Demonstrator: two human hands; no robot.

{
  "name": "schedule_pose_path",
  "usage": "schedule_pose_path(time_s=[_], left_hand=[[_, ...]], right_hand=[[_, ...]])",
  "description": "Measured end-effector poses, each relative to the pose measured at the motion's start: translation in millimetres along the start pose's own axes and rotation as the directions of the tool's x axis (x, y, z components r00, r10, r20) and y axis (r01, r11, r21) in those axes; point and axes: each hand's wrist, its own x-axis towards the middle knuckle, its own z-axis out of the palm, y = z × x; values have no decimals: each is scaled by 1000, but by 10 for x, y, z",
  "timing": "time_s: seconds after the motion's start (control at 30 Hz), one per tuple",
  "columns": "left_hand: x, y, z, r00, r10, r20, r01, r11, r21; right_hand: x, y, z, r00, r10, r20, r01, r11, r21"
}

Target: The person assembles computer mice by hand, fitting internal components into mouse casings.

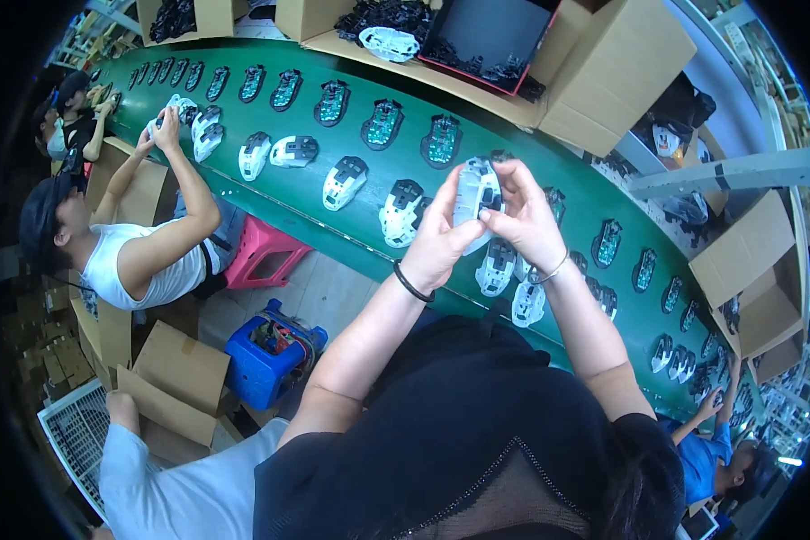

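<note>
Above the green bench, I hold a white and black computer mouse shell [470, 191] between both hands. My left hand [435, 241], with a black band at the wrist, is closed on its left side. On its right side, my right hand [533, 223] grips it, thumb pressed near the lower part and a thin bracelet on the wrist. Just below my hands lie more white and black mouse shells [495, 268], partly covered by my arms. To the left sits another mouse shell [405, 212]. Beyond my hands is a mouse base with a green circuit board [442, 141].
A row of mouse bases with boards [331, 103] runs along the green bench [270, 202]. Cardboard boxes [616, 76] line its far side. A co-worker [139, 252] handles a shell at left; another [711, 454] works at right. A pink stool [265, 255] and blue stool [270, 351] stand left.
</note>
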Motion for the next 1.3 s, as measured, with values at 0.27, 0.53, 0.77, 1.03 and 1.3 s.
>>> schedule_pose_path(time_s=[0.27,0.53,0.77,1.03,1.3], left_hand=[[-51,-65,-416,988,-60,-141,51,996,-70],[-126,265,-1315,933,-46,-356,-74,946,-315],[-36,501,-1603,866,-107,-488,-91,927,-365],[248,717,-1592,942,27,-336,-183,877,-444],[300,544,-1071,953,205,-223,-245,955,-169]], right_hand=[[297,354,190,985,87,147,-87,996,-11],[2790,176,130,925,-365,104,310,570,-761],[4302,388,55,991,-40,129,120,-180,-976],[3644,-192,50,923,-350,163,348,574,-741],[1421,-175,789,997,43,70,-4,876,-482]])
